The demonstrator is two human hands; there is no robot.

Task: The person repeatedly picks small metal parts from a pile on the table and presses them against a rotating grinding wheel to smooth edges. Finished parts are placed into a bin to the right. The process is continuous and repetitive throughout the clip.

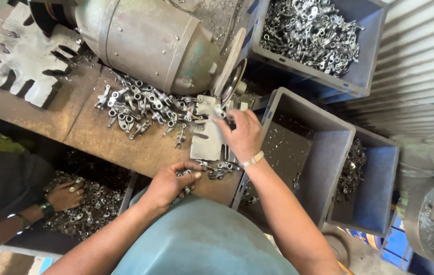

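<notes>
The grey motor housing (145,43) of a bench grinder fills the twelve o'clock part of the view, lying on the worn wooden table (74,114). Its thin grinding wheel (232,63) stands at the housing's three o'clock end. At three o'clock from the table sits a large grey plastic crate (324,158), with a smaller blue crate (380,188) beyond it. At one o'clock another crate (364,71) is heaped with small metal castings. At ten o'clock lies a flat comb-shaped metal plate (23,58).

At the centre a loose pile of small metal lever parts (140,107) spreads over the table below the housing. The right hand (242,133) is closed on a small metal part (220,113), held just below the wheel and above a flat metal rest plate (206,135). The left hand (168,183), at six o'clock, is curled around a clutch of the same small parts (185,175) at the table's near edge.

At eight o'clock another person's hand (64,196) rests on a bin of parts (94,203).
</notes>
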